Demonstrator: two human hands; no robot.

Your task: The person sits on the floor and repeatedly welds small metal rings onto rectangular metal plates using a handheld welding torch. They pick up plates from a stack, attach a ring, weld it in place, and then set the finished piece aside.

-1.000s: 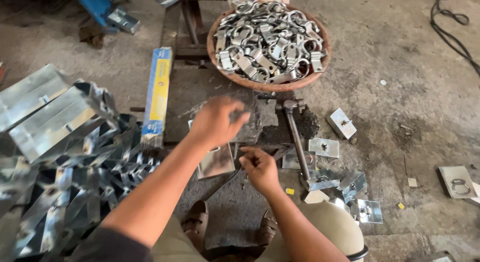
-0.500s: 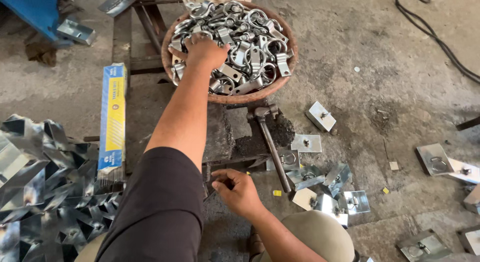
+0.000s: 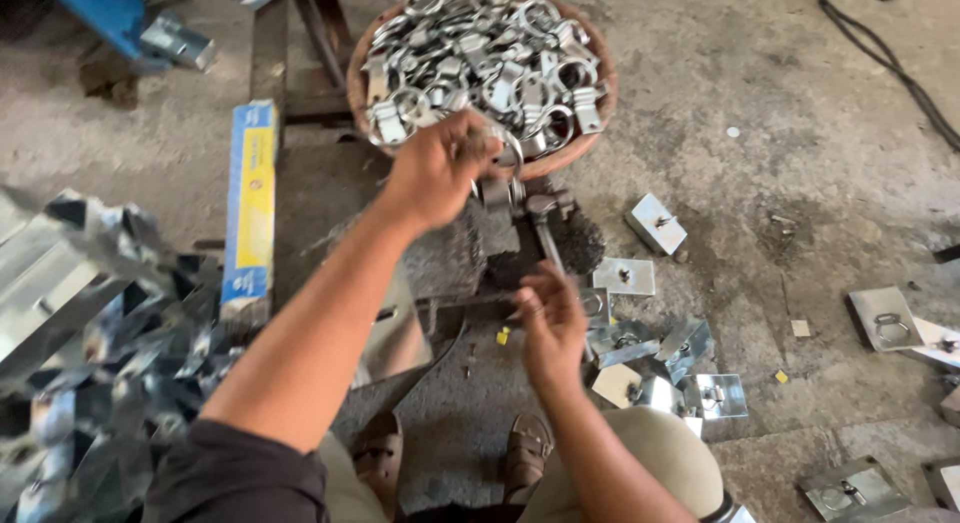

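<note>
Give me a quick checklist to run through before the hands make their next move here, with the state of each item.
1. Left hand has a ring clamp: ok, its fingers are closed on one at the near rim of the basket.
2. Basket stocked with clamps: ok, heaped full.
3. Right hand free: cannot tell, it hovers over the dark block; whether it holds anything small is unclear.
4. Hammer within reach: ok, it lies between the two hands.
5. Square plates at hand: ok, several lie on the floor right of the right hand.
6. Feet out of the way: cannot tell, sandals sit just below the work spot.
</note>
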